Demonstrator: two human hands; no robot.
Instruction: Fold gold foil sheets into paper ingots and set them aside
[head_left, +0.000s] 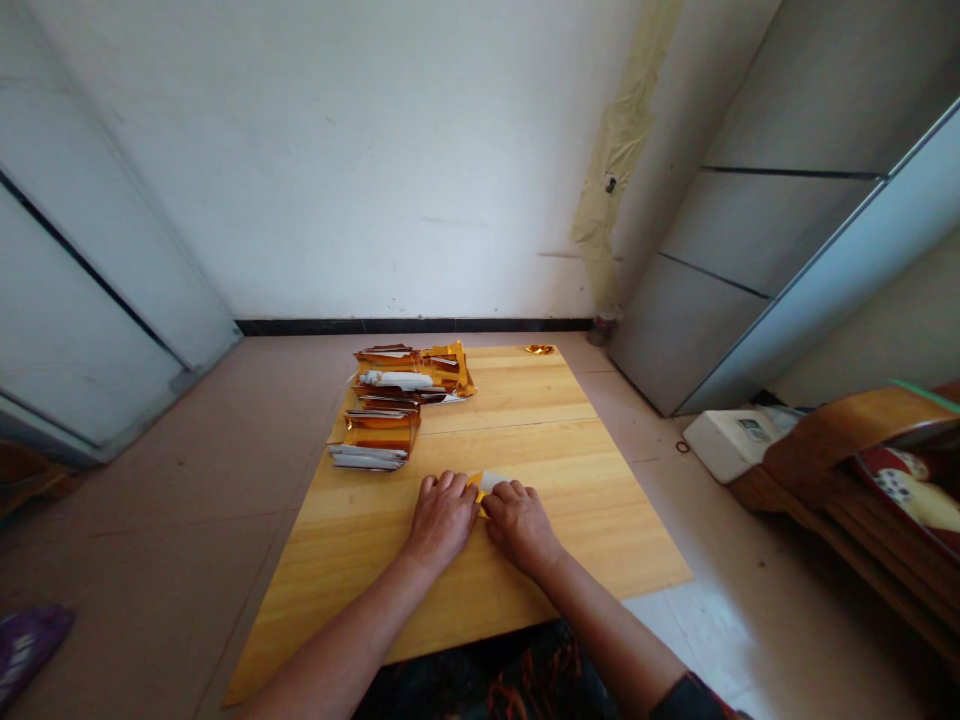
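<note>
My left hand (444, 512) and my right hand (520, 522) are close together over the near middle of the wooden board table (585, 560). Between them is a small piece of gold and white foil paper (493, 481), its gold part by my left fingers and its pale part by my right. The fingers of both hands are curled and pressed onto it, covering most of the sheet. Beyond my left hand, on the far left of the tabletop, lie several stacks of folded gold foil paper (382, 428) with white edges, and a white roll-like bundle (397, 380).
A crumpled gold foil scrap (538, 349) lies at the table's far right corner. A white wall (390, 180) rises behind. To the right stand a grey refrigerator (697, 270), a white box (731, 442) and wooden furniture (825, 510). A purple bag (30, 645) lies on the floor at left.
</note>
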